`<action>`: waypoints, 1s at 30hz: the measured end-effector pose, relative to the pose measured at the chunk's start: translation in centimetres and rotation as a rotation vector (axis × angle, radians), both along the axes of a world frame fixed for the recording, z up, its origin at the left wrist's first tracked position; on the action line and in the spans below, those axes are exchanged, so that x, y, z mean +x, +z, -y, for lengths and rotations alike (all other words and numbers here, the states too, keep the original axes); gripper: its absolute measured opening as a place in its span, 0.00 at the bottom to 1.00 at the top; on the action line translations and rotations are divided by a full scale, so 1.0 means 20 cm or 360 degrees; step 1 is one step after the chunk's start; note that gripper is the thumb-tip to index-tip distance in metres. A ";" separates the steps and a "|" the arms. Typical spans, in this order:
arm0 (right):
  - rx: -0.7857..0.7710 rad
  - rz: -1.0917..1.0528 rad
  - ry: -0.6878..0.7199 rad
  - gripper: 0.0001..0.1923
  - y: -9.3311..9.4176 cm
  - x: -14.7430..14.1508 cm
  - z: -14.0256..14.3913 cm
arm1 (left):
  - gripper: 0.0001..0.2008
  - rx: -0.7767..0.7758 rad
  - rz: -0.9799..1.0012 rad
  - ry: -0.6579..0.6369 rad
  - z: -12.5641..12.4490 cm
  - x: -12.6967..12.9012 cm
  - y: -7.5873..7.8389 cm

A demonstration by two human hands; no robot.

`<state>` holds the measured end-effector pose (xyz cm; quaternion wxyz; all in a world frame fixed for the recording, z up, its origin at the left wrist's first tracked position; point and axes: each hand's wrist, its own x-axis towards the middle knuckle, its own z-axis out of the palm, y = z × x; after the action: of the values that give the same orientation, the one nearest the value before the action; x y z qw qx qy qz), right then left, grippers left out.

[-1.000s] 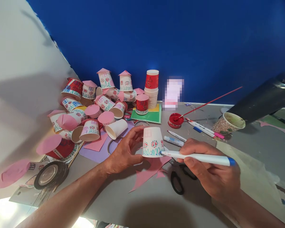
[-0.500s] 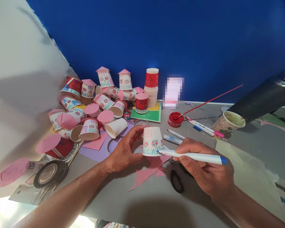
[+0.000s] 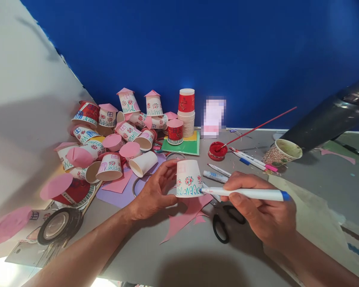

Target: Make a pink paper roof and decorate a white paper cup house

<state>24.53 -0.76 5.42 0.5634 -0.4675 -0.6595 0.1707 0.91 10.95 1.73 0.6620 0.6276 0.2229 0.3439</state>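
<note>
My left hand (image 3: 152, 192) grips an upturned white paper cup (image 3: 188, 179) with red flowers and blue-green grass drawn round its rim. In my right hand (image 3: 261, 213) I hold a white marker (image 3: 245, 194) with a blue end cap, and its tip touches the cup's lower right side. The cup stands over pink paper scraps (image 3: 185, 215) on the grey table (image 3: 179, 255). Black scissors (image 3: 223, 225) lie just below my right hand.
A heap of decorated cups with pink roofs (image 3: 116, 131) fills the back left. A stack of red-and-white cups (image 3: 186, 111) stands by green card (image 3: 185, 145). A red paint lid (image 3: 217, 150) holds a brush; markers (image 3: 251, 159), a patterned cup (image 3: 281, 152) and a tape roll (image 3: 58, 226) lie around.
The view has shifted slightly, and the cup and both hands sit a little further left. The marker tip stays against the cup's lower edge.
</note>
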 end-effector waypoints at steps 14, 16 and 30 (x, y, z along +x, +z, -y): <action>-0.0034 -0.0059 -0.0061 0.05 0.00 0.01 0.00 | 0.39 -0.0250 0.0087 -0.0046 0.00 0.01 0.00; -0.0023 -0.0052 -0.0055 0.04 0.00 0.01 0.00 | 0.39 -0.0263 0.0086 -0.0046 0.00 0.01 0.00; -0.0034 -0.0068 -0.0102 0.05 0.03 -0.01 -0.02 | 0.39 -0.0479 0.0102 -0.0058 0.01 0.01 0.04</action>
<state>24.40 -0.39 5.97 0.5775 -0.4905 -0.6302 0.1696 1.15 10.78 2.60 0.7615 0.5139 0.2391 0.3143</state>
